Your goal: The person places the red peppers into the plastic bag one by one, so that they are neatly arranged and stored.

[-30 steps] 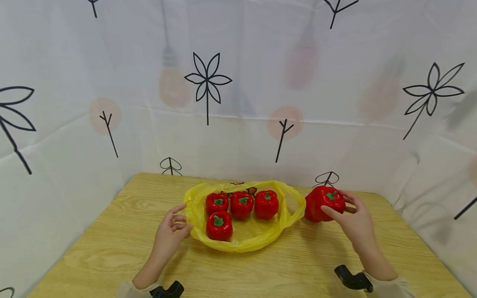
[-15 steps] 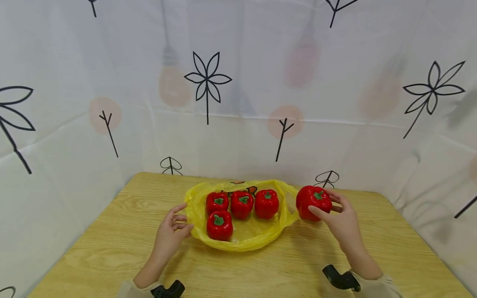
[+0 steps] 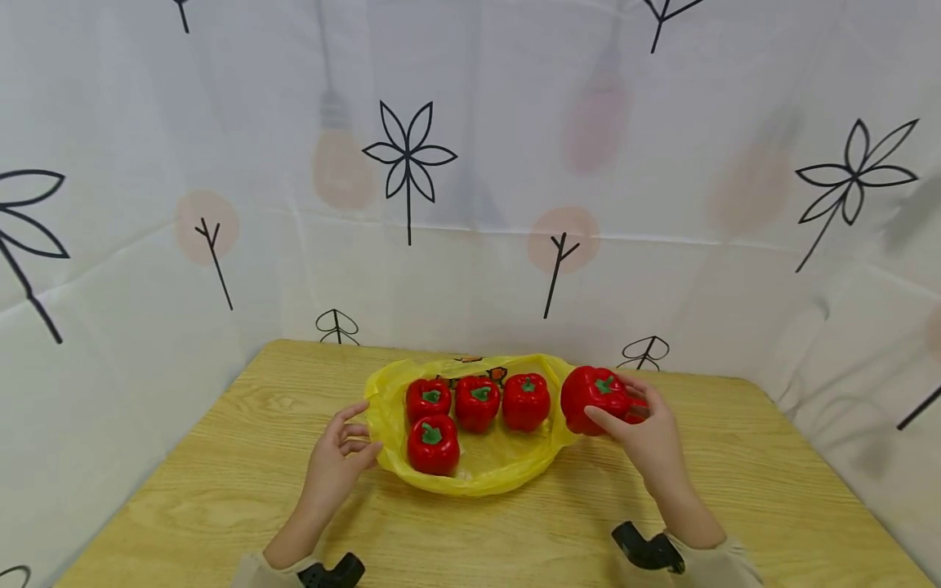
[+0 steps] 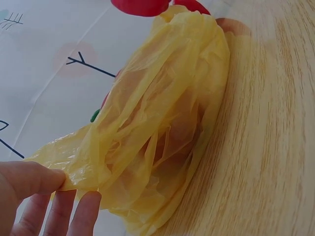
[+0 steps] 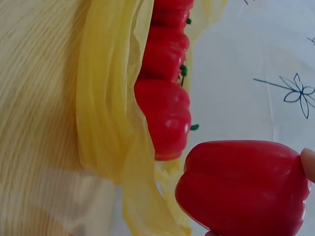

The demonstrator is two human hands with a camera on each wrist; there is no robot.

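Observation:
A yellow plastic bag [image 3: 507,483] lies spread open on the table with several red bell peppers in it, among them a front one [image 3: 434,446] and a right one [image 3: 525,403]. My left hand [image 3: 338,457] pinches the bag's left edge between thumb and fingers, as the left wrist view shows with the bag film [image 4: 81,172]. My right hand [image 3: 650,433] grips another red bell pepper [image 3: 591,400] by its right side, at the bag's right rim. In the right wrist view this held pepper [image 5: 241,187] is beside the bag. More red shows behind my right fingers, mostly hidden.
The bag stands on a wooden table [image 3: 243,457], near its far edge. A white patterned cloth [image 3: 470,278] hangs close behind the table and along its sides. Bare wood lies in front of the bag.
My right hand has moved left with the bell pepper, from right of the bag to its right rim. My left hand and the peppers in the bag have stayed put.

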